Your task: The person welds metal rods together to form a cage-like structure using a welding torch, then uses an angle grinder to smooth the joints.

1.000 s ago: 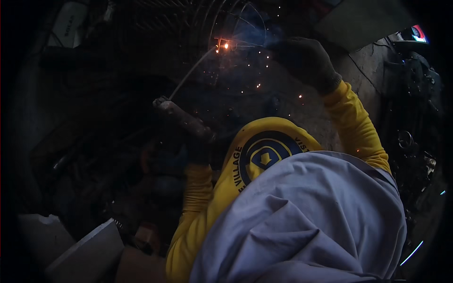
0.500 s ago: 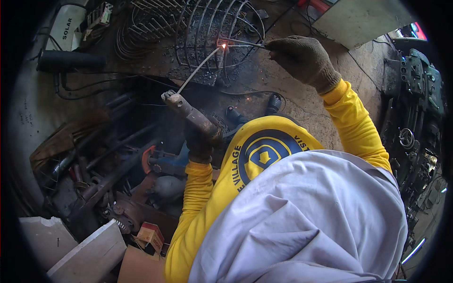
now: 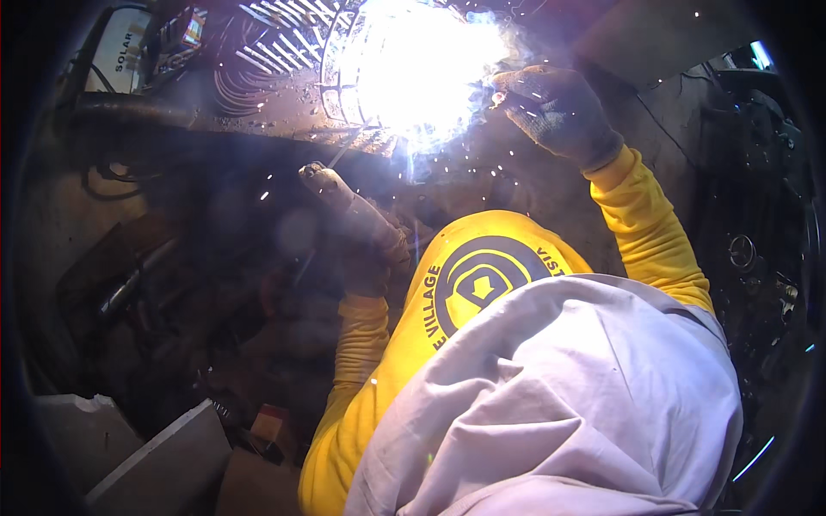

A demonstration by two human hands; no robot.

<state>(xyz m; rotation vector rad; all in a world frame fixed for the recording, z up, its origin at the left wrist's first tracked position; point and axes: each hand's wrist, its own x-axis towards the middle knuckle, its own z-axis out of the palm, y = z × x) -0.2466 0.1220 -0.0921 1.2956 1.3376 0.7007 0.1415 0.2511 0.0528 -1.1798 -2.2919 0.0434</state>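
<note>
One white glare (image 3: pixel 426 73) blazing! | below it, your left hand (image 3: pixel 366 268) grips one brown cylindrical holder (image 3: pixel 351 205) | beside it, your knit-gloved right hand (image 3: pixel 555 113), can't tell its grip

ahead: rods (image 3: pixel 297 43) on worktop (image 3: pixel 284 120) | left: electrode holder (image 3: pixel 344 202) in left hand (image 3: pixel 366 268) | right: right hand (image 3: pixel 564 116) (beside glare (image 3: pixel 430 69))

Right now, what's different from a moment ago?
The small glow at the tip of the rod has flared into a white glare, hiding that tip and much of the metal frame. The left hand keeps its grip on the rod holder; the right hand stays beside the glare; whether it still holds thin rods is unclear.
</note>
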